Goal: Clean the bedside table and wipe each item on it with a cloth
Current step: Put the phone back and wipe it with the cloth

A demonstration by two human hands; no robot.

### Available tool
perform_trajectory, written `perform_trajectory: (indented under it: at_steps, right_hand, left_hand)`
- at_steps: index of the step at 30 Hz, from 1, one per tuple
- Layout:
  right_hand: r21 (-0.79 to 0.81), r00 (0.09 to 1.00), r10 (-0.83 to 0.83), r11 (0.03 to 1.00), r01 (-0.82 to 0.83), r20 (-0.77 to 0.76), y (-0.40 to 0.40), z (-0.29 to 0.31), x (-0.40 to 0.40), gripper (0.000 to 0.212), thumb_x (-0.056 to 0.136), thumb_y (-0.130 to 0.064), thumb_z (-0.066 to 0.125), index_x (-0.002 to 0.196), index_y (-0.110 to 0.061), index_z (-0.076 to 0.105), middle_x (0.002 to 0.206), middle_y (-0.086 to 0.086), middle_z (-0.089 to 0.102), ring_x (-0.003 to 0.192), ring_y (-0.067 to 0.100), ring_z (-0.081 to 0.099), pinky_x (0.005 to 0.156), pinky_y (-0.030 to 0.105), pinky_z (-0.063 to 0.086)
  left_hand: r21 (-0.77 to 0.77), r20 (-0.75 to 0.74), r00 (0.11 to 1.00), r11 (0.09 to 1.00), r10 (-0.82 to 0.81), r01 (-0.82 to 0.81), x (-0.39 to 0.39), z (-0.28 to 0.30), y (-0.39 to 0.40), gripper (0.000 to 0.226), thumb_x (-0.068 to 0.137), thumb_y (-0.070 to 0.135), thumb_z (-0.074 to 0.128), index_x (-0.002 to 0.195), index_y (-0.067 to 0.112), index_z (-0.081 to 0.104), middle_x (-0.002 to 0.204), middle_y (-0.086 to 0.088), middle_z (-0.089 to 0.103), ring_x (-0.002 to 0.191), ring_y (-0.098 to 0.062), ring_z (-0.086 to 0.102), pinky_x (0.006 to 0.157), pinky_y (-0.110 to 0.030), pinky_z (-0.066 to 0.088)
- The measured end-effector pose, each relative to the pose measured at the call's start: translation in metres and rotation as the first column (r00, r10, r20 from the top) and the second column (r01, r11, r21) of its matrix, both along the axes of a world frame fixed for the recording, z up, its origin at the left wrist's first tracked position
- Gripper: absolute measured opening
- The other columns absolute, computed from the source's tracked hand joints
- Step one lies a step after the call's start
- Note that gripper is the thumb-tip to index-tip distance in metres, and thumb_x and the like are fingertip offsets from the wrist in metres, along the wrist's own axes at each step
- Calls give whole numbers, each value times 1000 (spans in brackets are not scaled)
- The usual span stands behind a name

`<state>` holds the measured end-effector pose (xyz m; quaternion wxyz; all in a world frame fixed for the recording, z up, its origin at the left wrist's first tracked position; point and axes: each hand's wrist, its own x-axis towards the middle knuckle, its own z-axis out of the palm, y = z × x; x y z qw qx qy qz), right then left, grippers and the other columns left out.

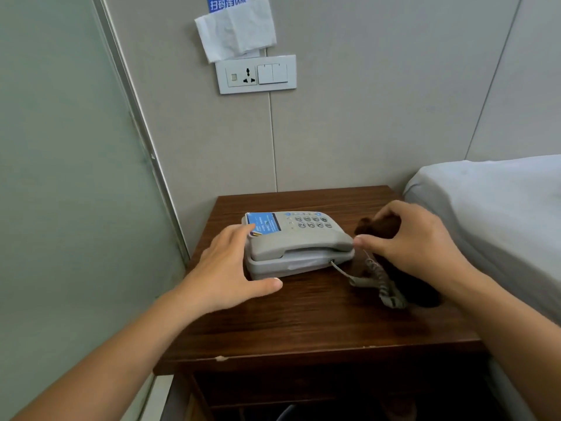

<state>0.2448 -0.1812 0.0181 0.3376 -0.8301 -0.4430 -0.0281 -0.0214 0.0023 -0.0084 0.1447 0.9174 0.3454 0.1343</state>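
A grey desk telephone [299, 244] sits on the dark wooden bedside table [303, 323], its handset on the cradle and its coiled cord [381, 281] trailing to the right. My left hand [230, 268] lies spread against the phone's left side, fingers straight, thumb along its front edge. My right hand [416, 238] grips a dark brown cloth [379, 227] just right of the phone, thumb near the handset's end. Part of the cloth hangs under my right wrist.
A bed with a grey-white sheet [491, 214] borders the table on the right. A frosted glass panel [66, 177] stands on the left. On the wall behind are a socket and switch plate [256, 75] and a white tissue [236, 27].
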Motion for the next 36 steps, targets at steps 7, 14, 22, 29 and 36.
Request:
perform_trajectory:
  at_steps: [7,14,22,29,36]
  right_hand:
    - [12,944,256,966,-259,-208,-12,-26,-65,43,61,-56,92,91,-40,67,97,-19,65,92,-5,58,70,7,38]
    - [-198,861,506,840,-505,-54,-16,-42,-56,70,74,-48,78,139,-44,53,132,-30,50,127,-5,47,109,11,35]
    - [-221,815,576,804,-552,61,-17,-55,-50,66,85,-44,68,145,-36,41,136,-23,51,128,-2,44,110,26,34]
    - [-49,939,322,947,-318,125,-11,-49,-44,41,85,-35,78,110,-28,47,95,-8,58,87,11,58,76,28,47]
    - [-190,871,361,931,-313,334,3,-71,-76,53,87,-63,51,127,-29,51,110,-4,48,100,20,51,83,41,49]
  left_hand:
    - [-278,3,985,946,-174,168,21,-4,55,144,53,66,93,158,56,-6,169,21,-17,159,-10,-9,129,-49,12]
    - [-253,-127,967,950,-220,183,34,0,68,149,52,68,91,158,54,-12,167,19,-19,158,-14,-12,128,-50,15]
    - [-193,-221,955,969,-197,155,28,8,64,150,48,78,85,163,42,-5,161,24,-6,156,-16,1,126,-44,24]
    - [-89,-302,946,992,-114,91,25,12,42,148,43,94,74,159,49,-5,156,16,9,148,-20,18,119,-48,35]
    - [-116,-227,957,981,-178,155,26,-1,40,124,49,91,72,154,61,13,168,16,-3,157,-19,-5,125,-56,20]
